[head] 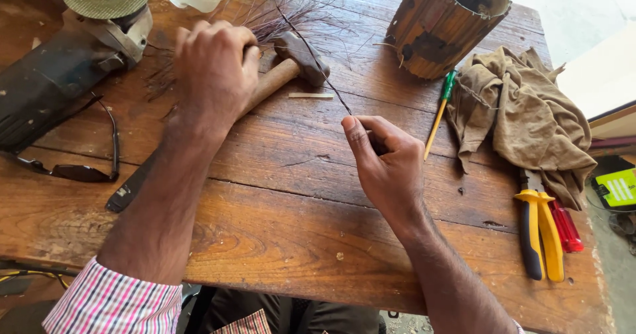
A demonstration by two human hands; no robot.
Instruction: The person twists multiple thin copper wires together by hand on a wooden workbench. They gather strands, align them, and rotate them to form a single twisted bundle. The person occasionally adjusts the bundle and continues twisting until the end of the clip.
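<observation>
My right hand (384, 162) pinches the near end of a thin dark stick (317, 61) that slants away toward a loose pile of similar dark sticks (281, 17) at the back of the wooden table (278, 221). My left hand (213, 65) is curled over the near edge of that pile, fingers closed on some of the sticks, and it lies across the wooden handle of a hammer (291, 62). The hammer's head points away to the right of my left hand.
An angle grinder (79, 36) lies at the far left, dark glasses (79, 168) beside it. A slatted wooden cylinder (444, 22) stands at the back right, next to a brown rag (523, 115), a pencil (438, 112), yellow-handled pliers (540, 231) and a red-handled tool (566, 226).
</observation>
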